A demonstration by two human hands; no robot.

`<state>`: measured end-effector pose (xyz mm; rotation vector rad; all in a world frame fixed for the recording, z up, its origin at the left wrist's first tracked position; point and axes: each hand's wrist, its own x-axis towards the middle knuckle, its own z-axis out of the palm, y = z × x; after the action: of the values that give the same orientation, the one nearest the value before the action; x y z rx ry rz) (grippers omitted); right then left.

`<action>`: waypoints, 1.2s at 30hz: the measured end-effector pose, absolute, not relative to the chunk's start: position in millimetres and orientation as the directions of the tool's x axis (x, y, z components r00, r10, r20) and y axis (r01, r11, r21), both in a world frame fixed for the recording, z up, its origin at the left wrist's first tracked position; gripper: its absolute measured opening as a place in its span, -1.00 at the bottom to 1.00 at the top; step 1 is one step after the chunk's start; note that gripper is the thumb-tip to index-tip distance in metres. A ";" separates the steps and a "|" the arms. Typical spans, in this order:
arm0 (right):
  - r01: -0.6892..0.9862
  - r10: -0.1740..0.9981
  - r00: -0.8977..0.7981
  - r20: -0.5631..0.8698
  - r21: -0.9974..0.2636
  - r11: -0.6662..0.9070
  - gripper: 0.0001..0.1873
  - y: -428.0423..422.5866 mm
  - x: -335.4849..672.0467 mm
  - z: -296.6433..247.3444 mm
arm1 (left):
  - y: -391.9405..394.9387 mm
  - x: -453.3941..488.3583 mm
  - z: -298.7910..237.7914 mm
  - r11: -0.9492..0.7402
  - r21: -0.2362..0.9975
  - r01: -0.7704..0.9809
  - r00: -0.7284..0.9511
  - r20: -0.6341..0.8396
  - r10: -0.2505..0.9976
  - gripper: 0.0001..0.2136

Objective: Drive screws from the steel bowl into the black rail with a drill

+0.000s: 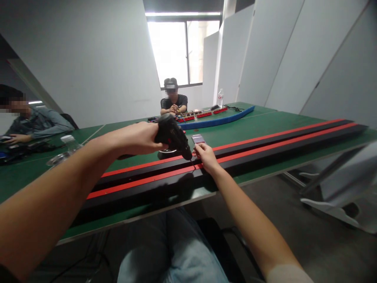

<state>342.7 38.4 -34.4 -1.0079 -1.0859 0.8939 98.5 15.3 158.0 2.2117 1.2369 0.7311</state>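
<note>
My left hand (141,137) is wrapped round the grip of a black power drill (173,135), tilted nose-down. Its thin bit points at the red strip on the nearer of two long black bars (259,153), close to my right hand. My right hand (207,157) rests at the bars just right of the drill's chuck. Its fingers are pinched together, and whatever may be between them is too small to name. Just beyond those fingertips lies a pale pinkish phone-like slab (198,138). A round dish-like thing (167,150) is partly hidden under the drill.
The bars run along the front of a green table (226,135). Farther back lie a curved blue strip (218,122) and red pieces with wires (203,115). Bottles stand at left (69,142) and back (220,98). One person sits opposite, another at left.
</note>
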 end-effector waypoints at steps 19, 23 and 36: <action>-0.049 0.925 0.229 0.303 -0.945 0.322 -0.58 46.3 342.7 -44.1 | 9.2 157.8 169.7 -0.523 -0.230 0.821 0.571 0.315 0.758 -0.41; 0.032 0.925 0.166 0.343 -0.939 0.343 -0.64 43.4 341.3 -39.5 | 9.9 150.9 164.4 -0.549 -0.218 0.807 0.590 0.338 0.733 -0.39; 0.909 0.925 0.099 0.368 -0.412 0.067 -0.77 -26.6 452.8 -34.8 | 6.6 45.9 95.8 -0.441 0.682 0.583 0.503 0.124 0.855 -0.68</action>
<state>452.8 -26.6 -34.8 -1.8232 -1.7923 0.0366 45.9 6.6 95.8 2.1752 1.1740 0.6219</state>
